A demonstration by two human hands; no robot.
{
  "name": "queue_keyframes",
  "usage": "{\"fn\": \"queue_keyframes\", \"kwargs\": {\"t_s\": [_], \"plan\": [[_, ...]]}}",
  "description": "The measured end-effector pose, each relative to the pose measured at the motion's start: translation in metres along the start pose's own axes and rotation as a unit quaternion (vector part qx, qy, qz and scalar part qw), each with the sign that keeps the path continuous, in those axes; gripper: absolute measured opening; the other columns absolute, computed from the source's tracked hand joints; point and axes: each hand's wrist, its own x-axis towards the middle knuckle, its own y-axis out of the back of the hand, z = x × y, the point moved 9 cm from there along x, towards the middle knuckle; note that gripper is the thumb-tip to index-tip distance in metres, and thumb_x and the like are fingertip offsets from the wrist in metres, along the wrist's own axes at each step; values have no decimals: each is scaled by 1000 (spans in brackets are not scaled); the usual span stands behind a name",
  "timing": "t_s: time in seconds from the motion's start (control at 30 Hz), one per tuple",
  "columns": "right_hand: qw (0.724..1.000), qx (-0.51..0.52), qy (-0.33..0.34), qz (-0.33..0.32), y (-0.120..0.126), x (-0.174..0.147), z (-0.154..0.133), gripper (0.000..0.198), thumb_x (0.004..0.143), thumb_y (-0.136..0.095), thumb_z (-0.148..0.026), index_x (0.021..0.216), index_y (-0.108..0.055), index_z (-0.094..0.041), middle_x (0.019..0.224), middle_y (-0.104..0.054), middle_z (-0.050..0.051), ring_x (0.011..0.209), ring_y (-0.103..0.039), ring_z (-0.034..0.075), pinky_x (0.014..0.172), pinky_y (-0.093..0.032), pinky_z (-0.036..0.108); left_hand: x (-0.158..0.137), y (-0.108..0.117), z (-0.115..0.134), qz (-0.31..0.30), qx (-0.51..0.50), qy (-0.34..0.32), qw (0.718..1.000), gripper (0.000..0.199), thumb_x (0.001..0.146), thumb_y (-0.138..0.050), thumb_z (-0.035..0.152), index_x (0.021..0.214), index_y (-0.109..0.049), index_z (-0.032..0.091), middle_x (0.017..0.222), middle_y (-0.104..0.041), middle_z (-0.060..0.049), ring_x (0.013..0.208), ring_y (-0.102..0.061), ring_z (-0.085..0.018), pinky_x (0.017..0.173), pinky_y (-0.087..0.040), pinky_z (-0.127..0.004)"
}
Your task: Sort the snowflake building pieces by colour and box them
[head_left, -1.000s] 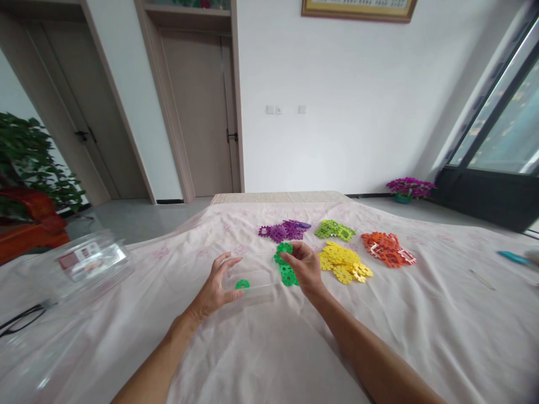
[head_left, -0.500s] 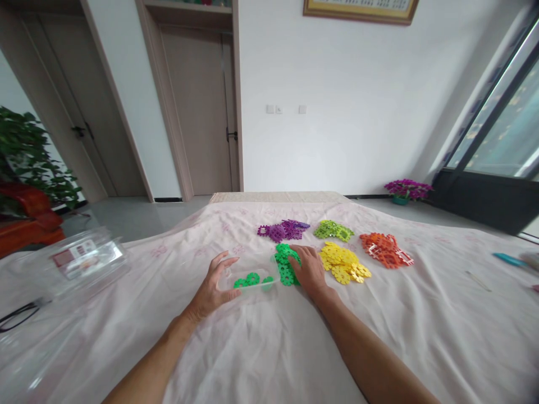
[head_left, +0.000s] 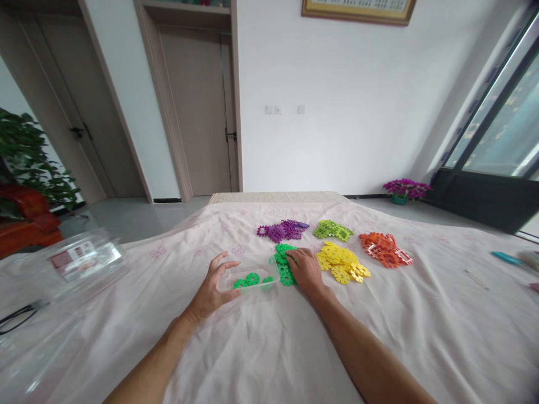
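A clear plastic box (head_left: 246,290) stands on the cloth with several green flower-shaped snowflake pieces (head_left: 252,279) inside. Around its left end, my left hand (head_left: 213,289) is closed, thumb on the near wall and fingers on the far side. Just right of the box lies a pile of green snowflake pieces (head_left: 283,259). My right hand (head_left: 307,270) rests at the right side of that pile, its fingers bent over green pieces; the fingertips are partly hidden. Yellow snowflake pieces (head_left: 341,261) lie close to the right of this hand.
Behind are piles of purple pieces (head_left: 286,230) and lime pieces (head_left: 332,230); orange-red pieces (head_left: 384,249) lie farther right. At left are stacked clear containers (head_left: 84,261) and glasses (head_left: 17,320). A blue object (head_left: 506,257) lies far right on the patterned tablecloth (head_left: 421,331).
My right hand's fingers have drawn back slightly and bent more over the green pile, uncovering some of its pieces. My left hand and the box have stayed in place.
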Motion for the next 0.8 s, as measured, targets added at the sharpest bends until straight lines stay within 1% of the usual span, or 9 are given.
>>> {"fn": "queue_keyframes", "kwargs": {"t_s": [0.07,0.27,0.37,0.47,0.57,0.63,0.7,0.8], "plan": [[1000,0,-8,1,0,1,3,32,99,-45,-34,111,-74,-27,114,-73,2,114,-56,22,99,-37,33,0,0,-1,-2,-2,2,1000,65,73,-77,53,129,-59,25,153,-28,-13,143,-33,-38,115,-33,-58],[997,-33,-65,19,4,2,15,32,99,-44,-35,110,-74,-27,104,-74,3,105,-60,22,89,-39,31,1,-1,1,-5,-4,12,1000,64,72,-76,54,127,-61,25,153,-27,-13,143,-32,-38,115,-33,-58],[996,-35,-75,43,9,1,18,32,99,-44,-34,108,-74,-27,99,-75,4,100,-62,22,85,-39,31,1,0,4,-4,-4,15,1000,63,71,-77,54,125,-62,24,152,-28,-14,143,-32,-39,115,-34,-58],[994,-19,-78,75,13,0,22,31,99,-44,-32,105,-73,-27,98,-75,4,97,-62,22,84,-39,32,1,0,4,-1,-5,13,1000,62,72,-77,53,125,-62,24,152,-28,-13,143,-32,-38,115,-33,-58],[990,12,-80,111,18,-1,27,32,98,-43,-33,104,-74,-26,99,-74,4,95,-60,22,86,-40,32,1,0,3,2,-8,5,1000,62,72,-77,53,125,-62,25,152,-29,-13,143,-32,-37,115,-34,-57],[987,44,-66,140,23,-2,25,32,98,-43,-34,102,-74,-25,100,-72,5,96,-58,22,88,-41,33,1,0,2,2,-7,5,1000,62,73,-77,53,125,-62,24,152,-28,-13,143,-33,-37,115,-35,-56],[979,102,-44,169,29,-3,21,33,98,-43,-35,99,-74,-23,99,-70,7,95,-59,21,89,-43,33,0,0,3,2,-4,9,1000,61,73,-77,53,125,-62,24,153,-28,-13,143,-32,-37,114,-38,-55],[956,209,-3,206,39,-6,8,31,97,-44,-33,97,-72,-21,95,-67,7,90,-61,20,85,-48,32,0,0,4,-2,-5,16,1000,61,73,-76,53,126,-62,25,153,-28,-12,144,-31,-37,110,-43,-52]]}}
